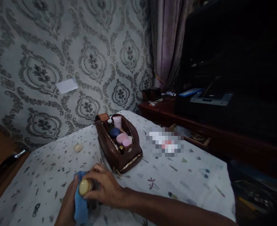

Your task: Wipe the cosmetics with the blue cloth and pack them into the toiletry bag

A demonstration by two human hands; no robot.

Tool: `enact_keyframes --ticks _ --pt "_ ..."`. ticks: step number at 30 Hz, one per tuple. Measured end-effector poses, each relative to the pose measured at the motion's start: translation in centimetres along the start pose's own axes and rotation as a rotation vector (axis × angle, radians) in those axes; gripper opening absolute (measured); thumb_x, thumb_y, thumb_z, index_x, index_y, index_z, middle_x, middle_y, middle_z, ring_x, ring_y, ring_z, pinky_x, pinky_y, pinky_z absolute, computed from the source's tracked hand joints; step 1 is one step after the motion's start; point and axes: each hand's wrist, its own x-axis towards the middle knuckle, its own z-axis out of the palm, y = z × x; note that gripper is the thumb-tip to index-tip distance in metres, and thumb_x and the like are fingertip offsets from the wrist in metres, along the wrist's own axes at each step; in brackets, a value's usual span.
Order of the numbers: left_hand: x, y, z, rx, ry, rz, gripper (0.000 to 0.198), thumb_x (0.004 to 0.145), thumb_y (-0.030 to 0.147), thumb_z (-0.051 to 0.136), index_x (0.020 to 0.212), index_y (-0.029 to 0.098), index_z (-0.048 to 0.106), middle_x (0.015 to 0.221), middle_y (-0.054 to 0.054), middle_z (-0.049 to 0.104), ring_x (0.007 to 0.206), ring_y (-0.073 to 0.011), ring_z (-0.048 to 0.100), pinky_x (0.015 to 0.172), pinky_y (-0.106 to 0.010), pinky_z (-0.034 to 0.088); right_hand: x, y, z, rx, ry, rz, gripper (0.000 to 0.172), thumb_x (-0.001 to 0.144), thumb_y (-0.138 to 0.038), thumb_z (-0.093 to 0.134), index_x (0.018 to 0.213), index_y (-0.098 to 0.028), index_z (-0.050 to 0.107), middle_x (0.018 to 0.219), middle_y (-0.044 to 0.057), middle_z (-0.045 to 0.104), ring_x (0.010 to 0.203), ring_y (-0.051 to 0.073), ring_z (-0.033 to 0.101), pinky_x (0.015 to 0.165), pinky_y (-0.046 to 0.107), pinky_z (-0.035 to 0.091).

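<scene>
My right hand [104, 185] is closed around a small bottle with a round cream cap [85, 186], held low over the flowered tablecloth [176, 175]. My left hand [69, 201] is closed on a blue cloth [80, 205] pressed against that bottle. Just beyond my hands stands an open brown leather toiletry bag [119, 153] packed with several small jars and tubes in pink, blue and white.
A small cream cap or shell [78, 147] lies on the cloth left of the bag. A blurred flat item [165, 142] rests to the bag's right. A dark wooden cabinet [199, 125] with a large black screen [235, 62] stands at right; patterned wallpaper behind.
</scene>
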Motion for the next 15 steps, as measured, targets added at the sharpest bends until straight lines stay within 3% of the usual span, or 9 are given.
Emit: enact_keyframes --ticks 4,7,10,15 --pt "-1.1 0.8 1.5 -0.240 -0.001 -0.263 0.040 0.084 0.047 0.067 0.111 0.017 0.070 0.101 -0.006 0.077 0.097 -0.0233 0.072 0.087 -0.033 0.059 0.2 -0.1 -0.3 -0.160 -0.093 -0.032 0.060 0.070 -0.046 0.086 0.122 -0.023 0.068 0.102 0.004 0.063 0.102 0.021 0.057 0.094 0.033 0.045" --pt "-1.5 1.4 2.0 -0.338 -0.058 -0.406 0.029 0.092 0.037 0.057 0.103 0.015 0.070 0.092 -0.008 0.078 0.092 -0.0245 0.075 0.084 -0.037 0.061 0.4 -1.1 -0.8 -0.230 -0.187 -0.067 0.064 0.076 -0.048 0.081 0.131 -0.022 0.062 0.106 0.006 0.064 0.104 0.022 0.057 0.092 0.031 0.047" --pt "-1.4 1.7 1.7 -0.406 -0.124 -0.451 0.028 0.093 0.037 0.053 0.095 0.015 0.072 0.087 -0.008 0.078 0.091 -0.0262 0.076 0.084 -0.038 0.061 0.4 -2.3 -1.2 -0.279 -0.248 -0.107 0.054 0.081 -0.045 0.077 0.127 -0.022 0.064 0.106 0.005 0.063 0.103 0.020 0.058 0.090 0.029 0.048" --pt "-0.9 1.0 0.5 -0.451 -0.263 -0.493 0.031 0.085 0.047 0.064 0.094 0.018 0.072 0.097 -0.007 0.079 0.101 -0.0277 0.073 0.088 -0.038 0.060 0.2 -3.5 -1.7 -0.283 -0.279 -0.227 0.038 0.088 -0.042 0.070 0.120 -0.022 0.065 0.111 0.007 0.062 0.108 0.019 0.057 0.094 0.028 0.048"
